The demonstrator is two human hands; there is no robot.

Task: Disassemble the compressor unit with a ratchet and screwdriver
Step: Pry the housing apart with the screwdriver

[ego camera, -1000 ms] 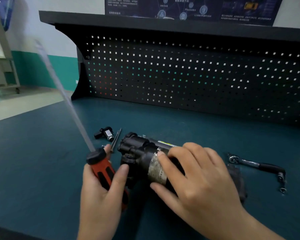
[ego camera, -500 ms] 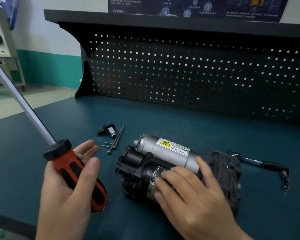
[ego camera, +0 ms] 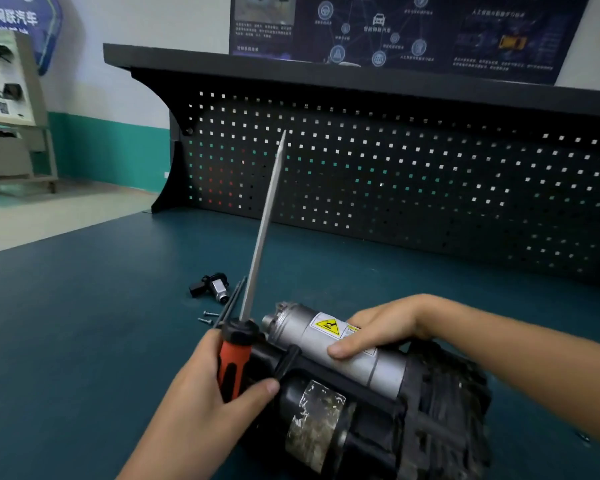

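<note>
The compressor (ego camera: 361, 407) lies on the bench (ego camera: 84, 341). At its left end, the left grip (ego camera: 201, 403) clasps the screwdriver (ego camera: 234, 362), shaft pointing up. The right grip (ego camera: 381, 327) curls round the compressor's silver cylinder. Loose screws (ego camera: 208, 317) lie just beyond.

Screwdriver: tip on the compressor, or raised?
Raised: left hand grips the screwdriver handle, shaft pointing up, tip off the compressor.

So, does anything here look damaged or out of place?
The label on the compressor unit's black cylinder looks torn and stained. Two loose screws lie on the bench, left of the unit.
</note>
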